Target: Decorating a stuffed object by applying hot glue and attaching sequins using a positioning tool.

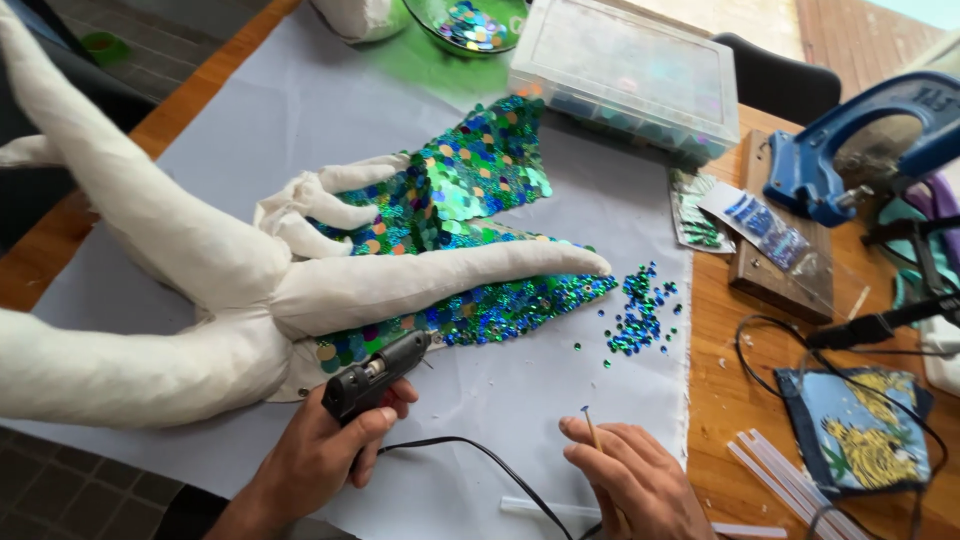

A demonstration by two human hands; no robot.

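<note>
My left hand [325, 455] grips a black hot glue gun [375, 372] whose nozzle points at the lower edge of a green and blue sequin fabric piece [470, 200]. That fabric lies over a white stuffed cloth figure [210, 270] with long limbs on a pale sheet [500, 390]. My right hand [635, 475] pinches a thin wooden stick [591, 428] with a small blue sequin at its tip. A loose pile of blue and green sequins [640, 315] sits just right of the fabric.
A clear plastic organiser box [625, 70] and a green bowl of sequins [465, 25] stand at the back. On the wooden table [730, 400] to the right are small sequin packets [745, 225], a blue press tool [860, 150], a printed pouch [860, 430], glue sticks [785, 480] and cables.
</note>
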